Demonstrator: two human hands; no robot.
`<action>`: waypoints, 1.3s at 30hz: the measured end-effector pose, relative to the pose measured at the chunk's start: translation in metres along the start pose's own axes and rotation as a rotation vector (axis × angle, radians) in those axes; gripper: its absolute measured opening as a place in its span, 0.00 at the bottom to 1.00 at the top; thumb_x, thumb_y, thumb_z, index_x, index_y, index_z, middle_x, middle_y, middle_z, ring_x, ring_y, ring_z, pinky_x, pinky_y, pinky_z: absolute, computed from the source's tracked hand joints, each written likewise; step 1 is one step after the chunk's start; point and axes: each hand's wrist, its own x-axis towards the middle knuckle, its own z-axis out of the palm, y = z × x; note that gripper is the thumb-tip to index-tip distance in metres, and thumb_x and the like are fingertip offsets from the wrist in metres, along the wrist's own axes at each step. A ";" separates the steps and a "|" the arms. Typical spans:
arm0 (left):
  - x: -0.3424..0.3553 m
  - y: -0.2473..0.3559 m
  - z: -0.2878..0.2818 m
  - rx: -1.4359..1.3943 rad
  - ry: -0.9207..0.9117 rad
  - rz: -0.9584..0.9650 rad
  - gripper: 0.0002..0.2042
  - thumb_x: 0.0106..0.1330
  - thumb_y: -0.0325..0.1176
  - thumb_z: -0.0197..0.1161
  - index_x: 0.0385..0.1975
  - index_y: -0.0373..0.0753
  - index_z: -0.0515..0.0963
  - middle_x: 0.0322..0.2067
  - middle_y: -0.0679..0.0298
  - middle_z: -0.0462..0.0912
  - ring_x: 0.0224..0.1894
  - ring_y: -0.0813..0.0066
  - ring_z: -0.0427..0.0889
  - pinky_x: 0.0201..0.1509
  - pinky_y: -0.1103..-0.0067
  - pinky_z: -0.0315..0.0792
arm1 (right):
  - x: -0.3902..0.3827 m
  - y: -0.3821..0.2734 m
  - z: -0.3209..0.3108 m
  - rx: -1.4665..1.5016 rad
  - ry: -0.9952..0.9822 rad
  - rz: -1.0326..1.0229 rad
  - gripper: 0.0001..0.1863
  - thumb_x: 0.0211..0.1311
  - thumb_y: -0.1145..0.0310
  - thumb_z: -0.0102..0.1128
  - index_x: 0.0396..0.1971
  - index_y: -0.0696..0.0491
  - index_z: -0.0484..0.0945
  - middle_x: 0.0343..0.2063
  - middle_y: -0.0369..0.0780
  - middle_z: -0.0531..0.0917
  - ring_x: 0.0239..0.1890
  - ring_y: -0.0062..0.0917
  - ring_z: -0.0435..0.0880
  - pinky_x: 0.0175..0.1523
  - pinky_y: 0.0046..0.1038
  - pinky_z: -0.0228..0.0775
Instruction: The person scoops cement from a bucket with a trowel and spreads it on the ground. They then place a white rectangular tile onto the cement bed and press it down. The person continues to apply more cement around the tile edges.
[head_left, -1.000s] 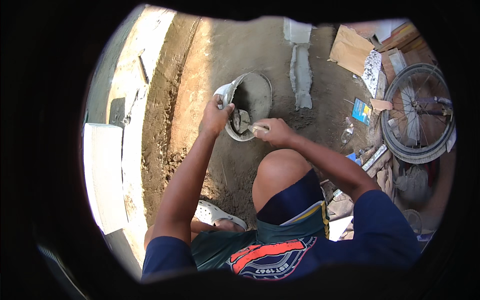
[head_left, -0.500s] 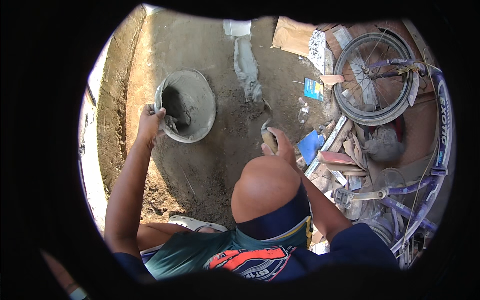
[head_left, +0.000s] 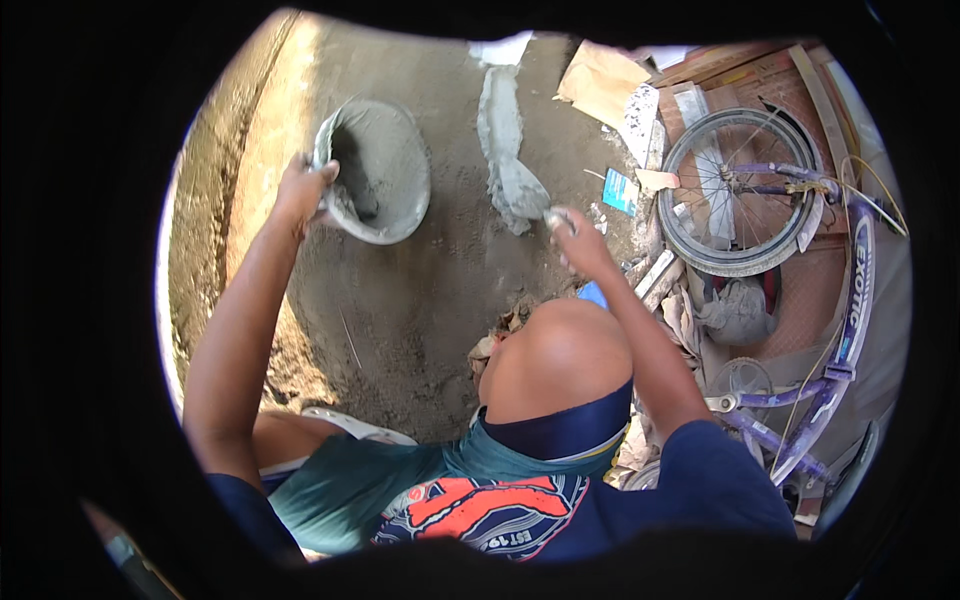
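Note:
My left hand [head_left: 305,195] grips the rim of a round, cement-smeared bucket [head_left: 395,175], which tilts toward me with dark, wet mix inside. On the right, my right hand [head_left: 578,238] holds a trowel [head_left: 549,216] by its handle, its blade at the lower end of a strip of wet grey mortar [head_left: 500,125] on the ground. The blade itself is hard to make out in the mortar. My bent knee [head_left: 550,360] is below that hand.
At right lie a bicycle wheel [head_left: 740,190], a purple bicycle frame [head_left: 850,300], brown paper [head_left: 600,85], a blue card [head_left: 618,190] and assorted debris. A dirt edge [head_left: 215,200] runs along the left. A pale sandal [head_left: 365,425] shows near my legs.
My right hand has moved from inside the bucket out to the mortar strip with the trowel, rising in view since half a second ago. The bucket, held in my left hand, now appears further left.

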 end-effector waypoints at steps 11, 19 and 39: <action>-0.007 0.015 -0.002 0.012 -0.080 -0.074 0.15 0.73 0.40 0.68 0.52 0.48 0.72 0.41 0.68 0.80 0.41 0.72 0.82 0.50 0.61 0.81 | -0.099 0.131 0.047 0.027 -0.140 -0.022 0.24 0.81 0.57 0.52 0.70 0.50 0.73 0.52 0.43 0.86 0.50 0.30 0.86 0.57 0.34 0.79; -0.007 0.011 -0.001 0.072 -0.080 -0.071 0.13 0.74 0.37 0.67 0.51 0.45 0.71 0.43 0.65 0.82 0.42 0.70 0.84 0.46 0.60 0.85 | -0.183 0.173 0.058 0.214 -0.158 0.082 0.27 0.79 0.56 0.54 0.72 0.48 0.71 0.60 0.45 0.83 0.60 0.36 0.83 0.65 0.37 0.75; -0.033 -0.021 0.003 0.058 -0.063 -0.006 0.09 0.75 0.30 0.64 0.50 0.44 0.73 0.41 0.67 0.81 0.39 0.75 0.85 0.41 0.70 0.85 | 0.155 -0.015 -0.021 -0.321 -0.043 -0.206 0.20 0.81 0.57 0.49 0.66 0.43 0.75 0.38 0.46 0.86 0.29 0.36 0.88 0.35 0.40 0.84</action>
